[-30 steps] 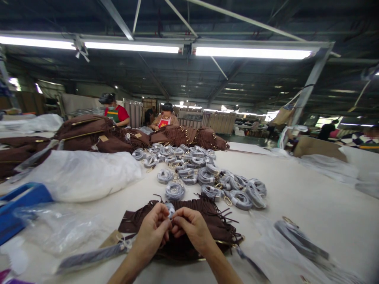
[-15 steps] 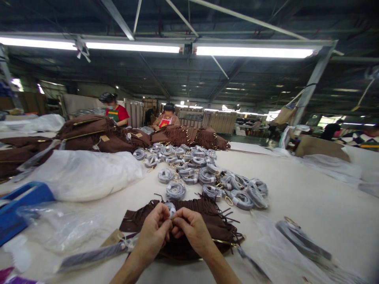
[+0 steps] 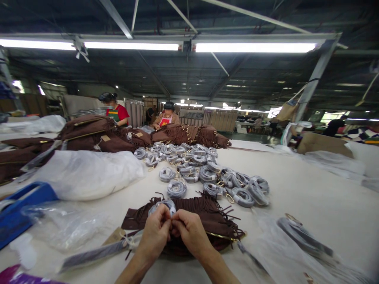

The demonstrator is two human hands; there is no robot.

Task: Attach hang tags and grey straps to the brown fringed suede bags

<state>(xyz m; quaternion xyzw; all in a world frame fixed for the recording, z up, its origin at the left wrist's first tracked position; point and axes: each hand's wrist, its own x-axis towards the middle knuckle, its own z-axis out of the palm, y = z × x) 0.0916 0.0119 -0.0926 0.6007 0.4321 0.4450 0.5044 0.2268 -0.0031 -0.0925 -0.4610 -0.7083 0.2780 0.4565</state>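
A grey strap [image 3: 162, 205] is pinched by the left hand [image 3: 155, 236] and right hand [image 3: 189, 232]. It is held over a fringed bag [image 3: 213, 215].

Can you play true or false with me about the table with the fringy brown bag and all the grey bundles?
1. The left hand and right hand pinch one grey bundle together. True.
2. The hands are over a brown fringed bag. True.
3. The pile of grey bundles sits on the floor. False: it lies on the table, beyond the bag.
4. The white plastic bag lies right of the hands. False: it lies to their left.
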